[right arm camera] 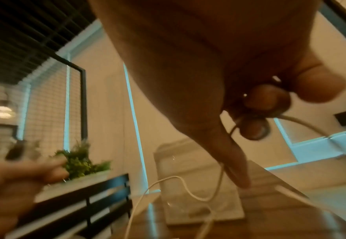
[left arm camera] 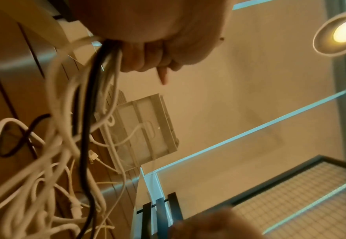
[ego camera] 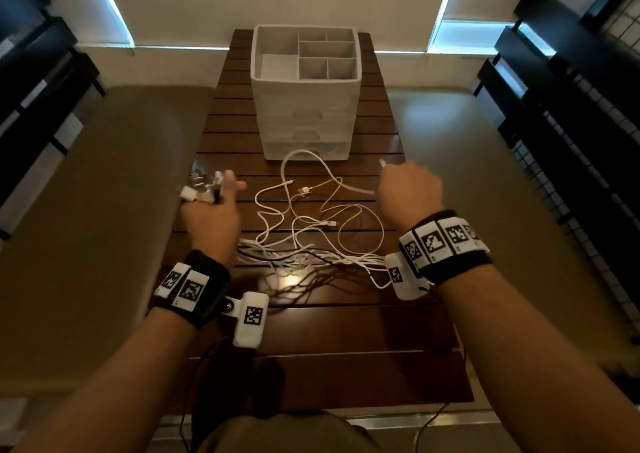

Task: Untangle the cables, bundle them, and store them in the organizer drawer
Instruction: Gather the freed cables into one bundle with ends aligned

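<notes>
A tangle of white and black cables [ego camera: 311, 237] lies on the dark slatted wooden table [ego camera: 346, 331]. My left hand [ego camera: 211, 210] grips a bunch of cable ends with plugs and adapters [ego camera: 202, 189] at the table's left edge; the strands [left arm camera: 94, 90] hang from its curled fingers. My right hand [ego camera: 408, 189] pinches one white cable [ego camera: 356, 189] near its connector, and that cable [right arm camera: 302, 122] runs out between the fingers. The white organizer [ego camera: 306, 106] with three shut drawers stands behind the tangle.
The organizer's top tray [ego camera: 277, 68] has several open compartments. Beige cushioned benches [ego camera: 104, 210] flank the table on both sides. Black shelving [ego camera: 571, 106] stands at the right, black slatted furniture [ego camera: 31, 71] at the left. A potted plant [right arm camera: 80, 160] shows in the right wrist view.
</notes>
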Demonstrator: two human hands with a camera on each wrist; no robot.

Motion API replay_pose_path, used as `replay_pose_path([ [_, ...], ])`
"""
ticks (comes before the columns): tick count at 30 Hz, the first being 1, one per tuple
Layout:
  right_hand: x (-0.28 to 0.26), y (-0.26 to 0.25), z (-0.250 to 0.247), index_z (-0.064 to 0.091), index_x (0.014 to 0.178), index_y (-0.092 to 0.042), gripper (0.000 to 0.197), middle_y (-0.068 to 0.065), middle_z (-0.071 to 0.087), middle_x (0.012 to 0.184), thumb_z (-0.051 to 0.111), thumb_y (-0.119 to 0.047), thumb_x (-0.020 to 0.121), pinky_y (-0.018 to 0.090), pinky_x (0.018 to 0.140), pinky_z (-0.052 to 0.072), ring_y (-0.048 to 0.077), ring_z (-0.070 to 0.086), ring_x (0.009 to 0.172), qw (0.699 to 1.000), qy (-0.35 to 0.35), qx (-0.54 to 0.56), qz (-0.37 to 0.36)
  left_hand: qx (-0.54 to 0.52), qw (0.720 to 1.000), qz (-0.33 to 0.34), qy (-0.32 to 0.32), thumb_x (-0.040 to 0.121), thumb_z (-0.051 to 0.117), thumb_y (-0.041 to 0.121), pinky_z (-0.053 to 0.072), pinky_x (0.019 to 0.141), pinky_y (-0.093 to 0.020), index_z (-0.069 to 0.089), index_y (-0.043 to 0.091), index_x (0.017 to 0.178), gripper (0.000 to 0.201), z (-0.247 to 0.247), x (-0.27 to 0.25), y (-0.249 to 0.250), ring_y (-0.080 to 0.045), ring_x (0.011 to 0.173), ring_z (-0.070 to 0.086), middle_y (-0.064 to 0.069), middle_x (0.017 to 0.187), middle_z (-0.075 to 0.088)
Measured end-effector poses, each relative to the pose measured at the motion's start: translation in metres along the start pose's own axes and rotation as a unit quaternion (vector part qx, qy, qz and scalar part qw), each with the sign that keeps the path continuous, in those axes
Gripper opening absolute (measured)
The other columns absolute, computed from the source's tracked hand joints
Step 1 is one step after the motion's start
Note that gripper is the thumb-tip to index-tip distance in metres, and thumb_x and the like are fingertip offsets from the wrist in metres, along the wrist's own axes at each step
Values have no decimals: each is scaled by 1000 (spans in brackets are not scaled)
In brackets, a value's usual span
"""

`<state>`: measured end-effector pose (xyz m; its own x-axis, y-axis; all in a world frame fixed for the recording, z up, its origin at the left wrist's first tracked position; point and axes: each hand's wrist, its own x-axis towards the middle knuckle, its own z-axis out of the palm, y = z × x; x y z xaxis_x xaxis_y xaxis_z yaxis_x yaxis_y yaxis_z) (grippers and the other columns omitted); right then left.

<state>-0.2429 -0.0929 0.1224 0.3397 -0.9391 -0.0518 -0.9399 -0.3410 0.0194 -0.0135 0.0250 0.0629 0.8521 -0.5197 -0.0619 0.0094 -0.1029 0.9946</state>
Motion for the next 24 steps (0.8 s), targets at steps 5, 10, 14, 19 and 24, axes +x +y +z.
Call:
replay_pose_path([
  [5, -14, 12, 34, 71, 116, -14, 32, 11, 71, 119, 42, -17, 103, 43, 87, 50, 34, 68, 110, 988, -138, -33, 53, -215, 967, -62, -118, 100, 58, 60, 19, 40, -22, 50, 23, 60, 54, -13, 0, 22, -9, 38, 24, 7, 46, 30],
  [10, -24, 2, 44, 65, 93, -21, 21, 3, 71, 105, 45, -25, 99, 46, 102, 40, 28, 66, 105, 986, -129, -97, 43, -306, 926, -78, -206, 108, 39, 59, 16, 39, -23, 38, 18, 67, 58, -24, 1, 31, -7, 37, 18, 7, 46, 24],
  [14, -21, 18, 41, 70, 111, -16, 28, 14, 62, 121, 47, -28, 100, 45, 100, 40, 34, 55, 117, 990, -25, -99, 100, -312, 919, -79, -226, 108, 38, 60, 19, 41, -23, 38, 18, 69, 57, -31, -1, 32, -7, 38, 20, 8, 48, 28],
  [19, -25, 37, 65, 69, 120, -17, 32, 15, 57, 130, 45, -23, 100, 48, 105, 38, 37, 50, 124, 984, -68, -129, 98, -323, 910, -90, -242, 108, 41, 59, 17, 36, -22, 37, 17, 68, 58, -34, -2, 29, -7, 36, 17, 7, 46, 23],
  [24, -16, 18, 62, 55, 136, -9, 38, 18, 54, 139, 45, -21, 101, 50, 104, 42, 39, 51, 129, 995, -75, -54, 24, -313, 905, -84, -275, 109, 40, 57, 12, 38, -24, 39, 17, 64, 60, -32, -5, 33, -8, 36, 14, 7, 44, 20],
])
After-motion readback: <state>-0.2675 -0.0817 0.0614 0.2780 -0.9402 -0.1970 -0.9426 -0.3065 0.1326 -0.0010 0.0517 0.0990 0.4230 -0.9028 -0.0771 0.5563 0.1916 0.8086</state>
